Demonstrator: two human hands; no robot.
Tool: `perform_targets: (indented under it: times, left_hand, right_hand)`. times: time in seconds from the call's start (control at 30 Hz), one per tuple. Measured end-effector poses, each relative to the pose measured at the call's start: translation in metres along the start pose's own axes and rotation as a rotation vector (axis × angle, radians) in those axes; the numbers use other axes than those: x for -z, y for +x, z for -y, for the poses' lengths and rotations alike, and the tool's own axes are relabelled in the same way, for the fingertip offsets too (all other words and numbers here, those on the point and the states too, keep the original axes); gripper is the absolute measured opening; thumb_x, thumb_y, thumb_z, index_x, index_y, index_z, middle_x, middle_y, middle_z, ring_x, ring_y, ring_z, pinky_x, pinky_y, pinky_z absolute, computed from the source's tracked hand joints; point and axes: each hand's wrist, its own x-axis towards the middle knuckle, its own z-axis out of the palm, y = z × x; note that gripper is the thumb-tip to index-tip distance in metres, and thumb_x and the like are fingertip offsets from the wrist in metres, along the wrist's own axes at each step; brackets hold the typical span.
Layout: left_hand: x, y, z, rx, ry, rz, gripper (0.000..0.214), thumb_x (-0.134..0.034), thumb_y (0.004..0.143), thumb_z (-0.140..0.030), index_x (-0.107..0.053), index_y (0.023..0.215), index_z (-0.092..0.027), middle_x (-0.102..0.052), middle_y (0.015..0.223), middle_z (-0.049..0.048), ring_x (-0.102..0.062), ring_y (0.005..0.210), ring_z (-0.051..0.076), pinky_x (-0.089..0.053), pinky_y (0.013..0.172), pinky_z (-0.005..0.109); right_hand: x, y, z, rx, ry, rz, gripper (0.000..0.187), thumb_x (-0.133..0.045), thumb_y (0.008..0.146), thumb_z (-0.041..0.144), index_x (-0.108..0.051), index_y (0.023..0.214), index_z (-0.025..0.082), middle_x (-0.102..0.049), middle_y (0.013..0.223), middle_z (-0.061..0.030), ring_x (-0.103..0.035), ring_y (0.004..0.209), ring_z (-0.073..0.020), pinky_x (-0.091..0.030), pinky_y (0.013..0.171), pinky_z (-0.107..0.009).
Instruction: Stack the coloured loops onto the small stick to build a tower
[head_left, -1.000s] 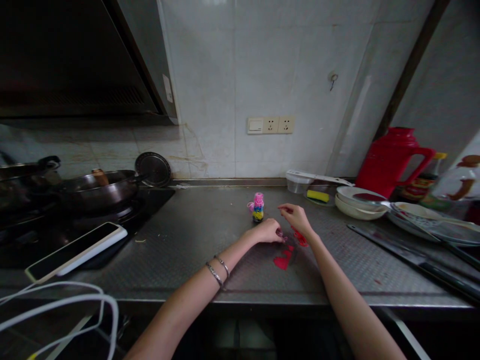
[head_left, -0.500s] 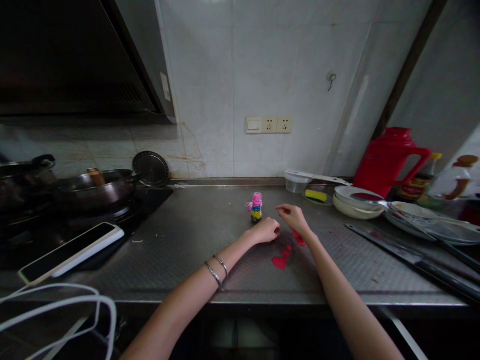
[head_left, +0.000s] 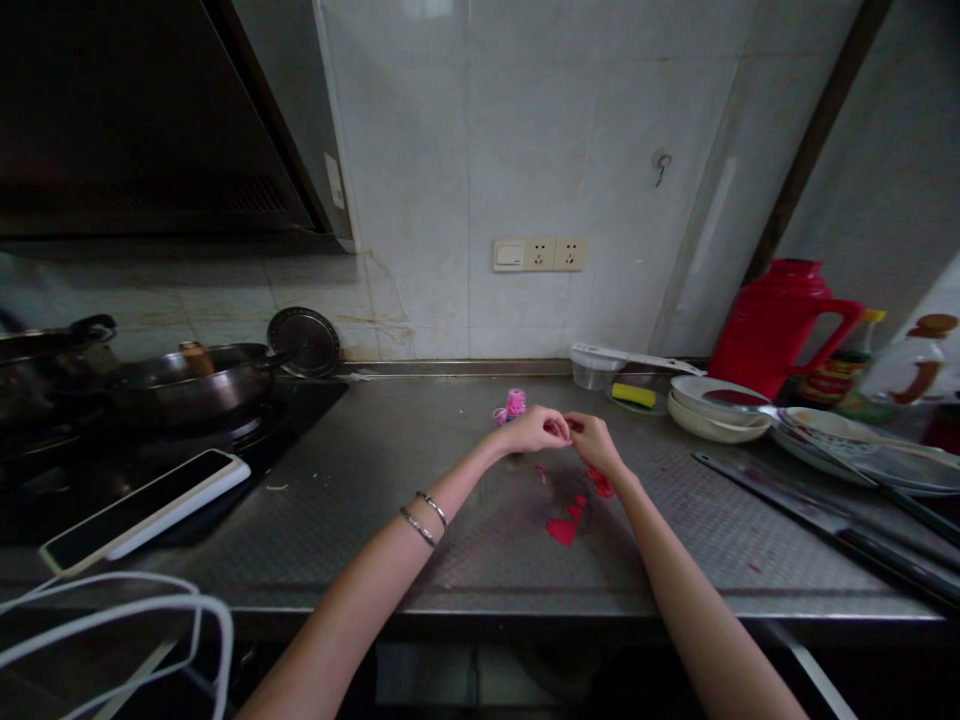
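Note:
My left hand (head_left: 536, 430) and my right hand (head_left: 592, 445) meet above the steel counter (head_left: 465, 540), fingertips pinched together around a small red scrap (head_left: 564, 426). The exact shape of that scrap is hidden by my fingers. Just behind my left hand stands a small pink-topped figure (head_left: 514, 405), its striped lower part hidden by the hand. Red scraps (head_left: 566, 522) lie on the counter below my hands, and another red piece (head_left: 600, 482) lies against my right wrist. Two silver bangles (head_left: 424, 517) circle my left forearm.
To the left, a phone (head_left: 142, 510) lies on the black hob beside a dark frying pan (head_left: 187, 390). White cables (head_left: 112, 630) hang at the front corner. To the right stand stacked bowls (head_left: 716, 408), plates, a sponge, a red jug (head_left: 780, 330) and a long knife (head_left: 825, 515).
My left hand has moved up and right toward my right hand, and the fingertips now meet. That hand now hides the figure's striped lower part. The figure itself appears unmoved.

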Motion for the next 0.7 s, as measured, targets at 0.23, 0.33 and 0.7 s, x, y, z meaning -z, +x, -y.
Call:
perform_targets:
  times: [0.23, 0.33, 0.7]
  left_hand:
    - [0.071, 0.005, -0.023, 0.018, -0.245, -0.390, 0.025, -0.066, 0.062, -0.019, -0.050, 0.079, -0.011, -0.055, 0.064, -0.0014, -0.047, 0.053, 0.005, -0.036, 0.053, 0.019]
    - [0.085, 0.005, -0.013, 0.064, -0.195, -0.445, 0.026, -0.067, 0.062, -0.018, -0.048, 0.078, -0.011, -0.054, 0.062, -0.0022, -0.045, 0.049, 0.004, -0.034, 0.050, 0.018]
    - [0.079, 0.008, 0.019, 0.057, -0.088, -0.443, 0.023, -0.066, 0.058, -0.011, -0.049, 0.073, -0.011, -0.054, 0.063, -0.0017, -0.051, 0.060, 0.007, -0.040, 0.059, 0.021]
  right_hand:
    - [-0.003, 0.001, -0.005, -0.023, -0.037, 0.004, 0.031, -0.043, 0.069, 0.024, -0.068, 0.084, 0.013, -0.062, 0.062, -0.0037, -0.053, 0.057, -0.0133, -0.039, 0.056, -0.022]
    - [-0.004, 0.001, -0.006, -0.033, -0.039, 0.004, 0.030, -0.044, 0.069, 0.025, -0.068, 0.083, 0.013, -0.062, 0.062, -0.0036, -0.053, 0.057, -0.0131, -0.038, 0.055, -0.022]
    - [-0.005, 0.001, -0.006, -0.012, -0.032, 0.021, 0.031, -0.044, 0.069, 0.026, -0.068, 0.083, 0.014, -0.062, 0.061, -0.0030, -0.053, 0.055, -0.0125, -0.037, 0.053, -0.021]
